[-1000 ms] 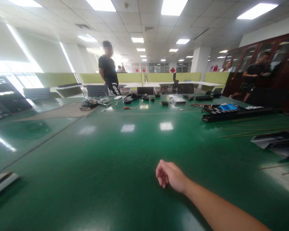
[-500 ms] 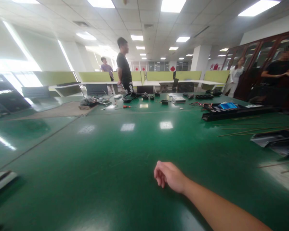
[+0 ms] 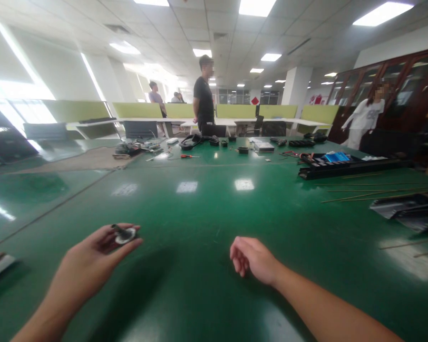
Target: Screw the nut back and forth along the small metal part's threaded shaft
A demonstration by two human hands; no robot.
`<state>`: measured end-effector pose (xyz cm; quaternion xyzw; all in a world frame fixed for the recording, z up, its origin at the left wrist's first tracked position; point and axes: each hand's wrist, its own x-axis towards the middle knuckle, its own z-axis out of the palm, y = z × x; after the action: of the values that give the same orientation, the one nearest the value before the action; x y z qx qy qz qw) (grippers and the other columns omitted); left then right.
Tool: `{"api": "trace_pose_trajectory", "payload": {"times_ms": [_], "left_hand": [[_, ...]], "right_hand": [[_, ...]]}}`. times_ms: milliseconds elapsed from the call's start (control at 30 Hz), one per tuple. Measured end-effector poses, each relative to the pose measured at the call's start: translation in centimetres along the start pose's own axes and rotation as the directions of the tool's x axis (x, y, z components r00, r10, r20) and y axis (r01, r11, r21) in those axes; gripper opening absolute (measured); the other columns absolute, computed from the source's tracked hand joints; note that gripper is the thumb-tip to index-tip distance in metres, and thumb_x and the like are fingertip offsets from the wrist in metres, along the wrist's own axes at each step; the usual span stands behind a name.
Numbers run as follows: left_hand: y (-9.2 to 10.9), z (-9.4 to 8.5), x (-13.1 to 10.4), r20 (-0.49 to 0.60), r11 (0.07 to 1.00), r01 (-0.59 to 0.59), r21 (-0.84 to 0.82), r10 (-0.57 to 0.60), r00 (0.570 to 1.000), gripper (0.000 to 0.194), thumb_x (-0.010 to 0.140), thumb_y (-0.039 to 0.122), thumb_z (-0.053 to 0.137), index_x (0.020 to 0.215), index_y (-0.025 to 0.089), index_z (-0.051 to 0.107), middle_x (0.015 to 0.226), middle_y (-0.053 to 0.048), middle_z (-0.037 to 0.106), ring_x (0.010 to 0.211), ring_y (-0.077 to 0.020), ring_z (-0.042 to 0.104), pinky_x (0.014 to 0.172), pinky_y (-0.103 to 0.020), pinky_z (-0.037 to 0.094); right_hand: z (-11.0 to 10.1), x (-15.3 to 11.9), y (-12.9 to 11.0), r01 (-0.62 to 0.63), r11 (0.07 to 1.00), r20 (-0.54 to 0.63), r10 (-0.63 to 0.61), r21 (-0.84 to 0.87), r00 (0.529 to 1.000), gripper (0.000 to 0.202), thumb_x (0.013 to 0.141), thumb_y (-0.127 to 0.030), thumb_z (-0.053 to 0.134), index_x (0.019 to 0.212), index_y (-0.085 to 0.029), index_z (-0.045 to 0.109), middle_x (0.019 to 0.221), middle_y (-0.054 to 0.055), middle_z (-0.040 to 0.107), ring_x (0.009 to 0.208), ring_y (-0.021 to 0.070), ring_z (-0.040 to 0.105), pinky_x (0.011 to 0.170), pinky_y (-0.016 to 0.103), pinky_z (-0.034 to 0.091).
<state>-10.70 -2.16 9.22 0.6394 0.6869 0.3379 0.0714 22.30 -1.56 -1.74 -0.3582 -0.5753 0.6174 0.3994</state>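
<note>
My left hand [image 3: 92, 259] is raised above the green tabletop [image 3: 185, 285]. Its thumb and fingers pinch a small dark part with a round white rim and a short stem [image 3: 124, 234]; I cannot tell its exact kind. To the right, my right hand [image 3: 251, 259] is loosely closed at the tabletop, the fingers curled under and nothing showing in them. A white-edged object [image 3: 0, 268] lies at the left edge, partly cut off by the frame.
Across the table lie a red-handled screwdriver [image 3: 188, 156], small black boxes, and a pale flat box [image 3: 264, 147]. At right are a long black tray [image 3: 345, 165], thin rods [image 3: 371, 192] and dark channel pieces [image 3: 406, 209]. Several people stand or walk beyond the table.
My left hand has come in from the lower left, holding the small dark part. My right hand has hardly moved. People in the background have shifted position.
</note>
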Motion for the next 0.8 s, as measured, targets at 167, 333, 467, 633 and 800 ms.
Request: {"api": "trace_pose_trajectory", "payload": {"times_ms": [167, 333, 467, 633, 800], "left_hand": [[5.5, 7.0, 0.4, 0.312, 0.909, -0.146, -0.389, 0.279, 0.908, 0.044, 0.077, 0.053, 0.072, 0.101, 0.017, 0.067, 0.099, -0.006, 0.075, 0.088, -0.0218, 0.071, 0.086, -0.034, 0.056], [6.1, 10.8, -2.2, 0.457, 0.863, -0.394, -0.316, 0.502, 0.734, 0.024, 0.091, 0.034, 0.061, 0.112, 0.024, 0.066, 0.101, -0.003, 0.07, 0.091, -0.0208, 0.065, 0.083, -0.033, 0.052], [4.5, 11.5, -3.2, 0.535, 0.806, -0.474, -0.354, 0.59, 0.605, 0.028, 0.093, 0.031, 0.06, 0.12, 0.028, 0.062, 0.105, -0.004, 0.068, 0.097, -0.0218, 0.062, 0.088, -0.035, 0.048], [3.8, 12.4, -3.1, 0.542, 0.822, -0.402, -0.403, 0.569, 0.619, 0.037, 0.094, 0.03, 0.059, 0.13, 0.032, 0.053, 0.115, -0.004, 0.064, 0.106, -0.0226, 0.059, 0.094, -0.037, 0.046], [3.5, 12.5, -3.4, 0.563, 0.864, -0.316, -0.392, 0.497, 0.661, 0.042, 0.086, 0.024, 0.066, 0.125, 0.03, 0.051, 0.112, -0.003, 0.062, 0.101, -0.0227, 0.059, 0.089, -0.037, 0.046]], "right_hand": [[-0.4, -0.5, -0.7, 0.003, 0.988, -0.191, -0.033, -0.155, 0.981, 0.034, 0.097, -0.049, 0.046, 0.088, -0.018, 0.056, 0.061, -0.003, 0.057, 0.048, 0.0111, 0.05, 0.048, 0.022, 0.038], [0.0, -1.2, -0.8, -0.011, 0.877, -0.222, -0.109, -0.48, 0.969, 0.025, 0.088, -0.022, 0.059, 0.112, -0.022, 0.056, 0.065, -0.005, 0.058, 0.057, 0.0122, 0.053, 0.055, 0.023, 0.037], [0.4, -1.6, -0.4, -0.005, 0.857, -0.153, -0.086, -0.516, 0.984, 0.043, 0.08, -0.012, 0.06, 0.12, -0.024, 0.052, 0.071, -0.006, 0.061, 0.058, 0.012, 0.055, 0.055, 0.023, 0.038], [0.4, -1.8, 0.3, -0.02, 0.831, -0.111, -0.051, -0.556, 0.992, 0.045, 0.074, -0.008, 0.061, 0.115, -0.026, 0.056, 0.072, -0.006, 0.063, 0.056, 0.0115, 0.054, 0.055, 0.023, 0.038], [0.3, -1.7, 0.4, -0.065, 0.837, -0.15, -0.02, -0.543, 0.989, 0.039, 0.074, -0.01, 0.063, 0.11, -0.025, 0.06, 0.072, -0.004, 0.063, 0.057, 0.0118, 0.054, 0.056, 0.023, 0.038]]}}
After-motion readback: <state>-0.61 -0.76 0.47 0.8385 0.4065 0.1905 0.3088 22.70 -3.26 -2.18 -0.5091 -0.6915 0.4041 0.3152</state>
